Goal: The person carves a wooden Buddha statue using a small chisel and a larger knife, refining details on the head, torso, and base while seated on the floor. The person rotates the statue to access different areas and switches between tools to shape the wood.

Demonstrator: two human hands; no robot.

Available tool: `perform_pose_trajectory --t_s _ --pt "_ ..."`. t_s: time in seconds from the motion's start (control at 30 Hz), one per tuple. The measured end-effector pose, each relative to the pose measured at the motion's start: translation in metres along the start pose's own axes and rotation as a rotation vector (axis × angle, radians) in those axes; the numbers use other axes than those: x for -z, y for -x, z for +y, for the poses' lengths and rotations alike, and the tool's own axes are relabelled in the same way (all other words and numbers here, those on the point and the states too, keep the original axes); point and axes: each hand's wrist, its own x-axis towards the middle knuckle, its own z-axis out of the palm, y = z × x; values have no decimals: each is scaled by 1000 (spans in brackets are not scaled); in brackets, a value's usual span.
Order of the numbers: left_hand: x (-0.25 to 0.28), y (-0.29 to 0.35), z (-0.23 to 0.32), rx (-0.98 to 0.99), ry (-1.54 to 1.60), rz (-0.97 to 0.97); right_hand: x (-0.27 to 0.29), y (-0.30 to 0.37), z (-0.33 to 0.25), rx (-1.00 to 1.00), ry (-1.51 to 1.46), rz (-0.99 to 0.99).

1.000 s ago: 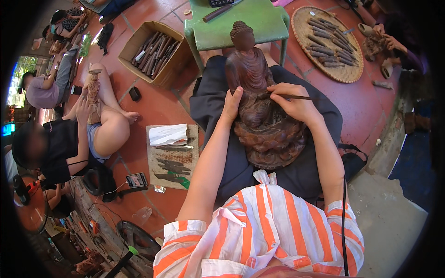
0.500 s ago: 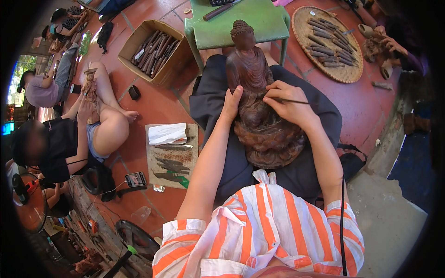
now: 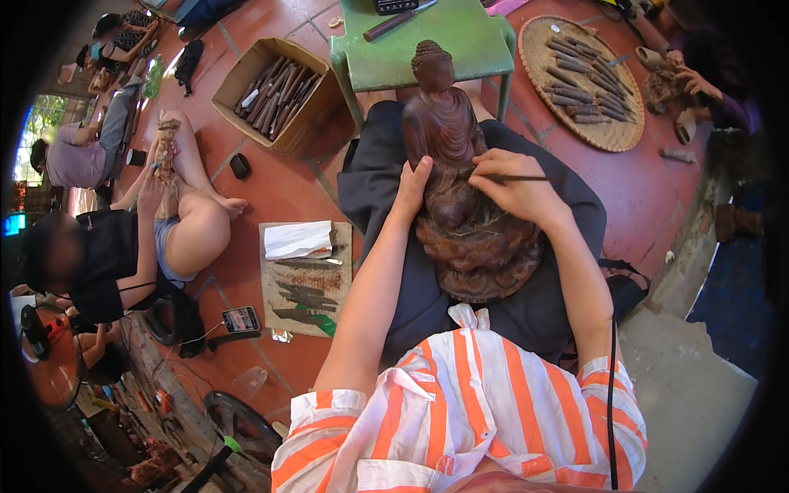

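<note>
A green stool (image 3: 481, 53) stands on red floor tiles (image 3: 279, 189) beyond the carved statue (image 3: 444, 135), held in a dark-clothed lap (image 3: 585, 193). Forearms (image 3: 374, 279) forward, the left hand (image 3: 412, 187) clasps its side; the right hand (image 3: 511, 194) pinches a slim tool (image 3: 530, 178) at its front.

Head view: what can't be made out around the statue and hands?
Head view:
Thin tool: tip too small to tell against the statue, by the right hand.
Left hand: most fingers hidden behind the statue.
Black device on the green stool: cut off by the top edge.
</note>
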Motion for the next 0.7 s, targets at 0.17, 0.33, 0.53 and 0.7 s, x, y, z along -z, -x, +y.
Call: perform_pose_trajectory --t_s 0.17,0.33,0.53,0.7 --pt "0 0 1 37 -19 2 5 -4 11 -168 -164 5" --pt "-1 0 5 35 7 -26 3 -3 0 2 37 -45" --pt "-3 -1 3 44 -44 57 4 -2 15 -194 -214 -35" --pt "-2 -3 5 -10 14 10 3 -2 9 -72 -59 -67"
